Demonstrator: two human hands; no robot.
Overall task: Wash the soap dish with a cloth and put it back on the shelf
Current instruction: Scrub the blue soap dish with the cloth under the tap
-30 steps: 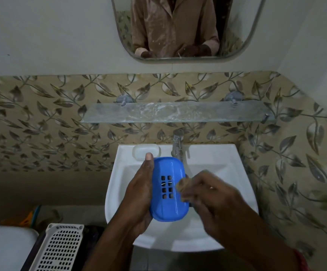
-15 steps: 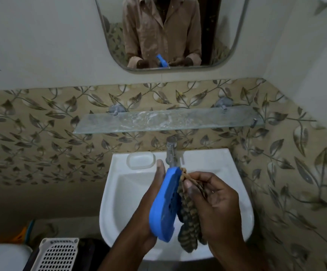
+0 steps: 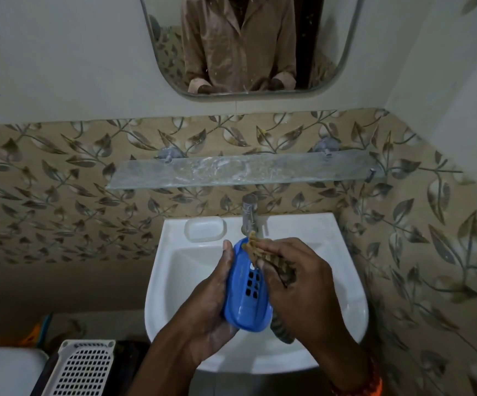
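Soap dish (image 3: 246,295): blue, slotted, over the sink (image 3: 348,295) basin, gripped by left hand (image 3: 211,304). Cloth (image 3: 263,252): patterned, bunched in right hand (image 3: 300,281), pressed on the dish's far end. Shelf (image 3: 243,171): glass, above the tap (image 3: 249,212).

- I have two hands in view: my left hand (image 3: 214,307) and my right hand (image 3: 300,284).
- One blue soap dish (image 3: 246,298).
- One patterned cloth (image 3: 281,270).
- One white basin (image 3: 343,281) with one tap (image 3: 249,214).
- One glass shelf (image 3: 243,172) on two wall mounts.
- One mirror (image 3: 248,44).
- One white perforated basket (image 3: 81,370).
- One orange bangle (image 3: 370,381) on my right wrist.
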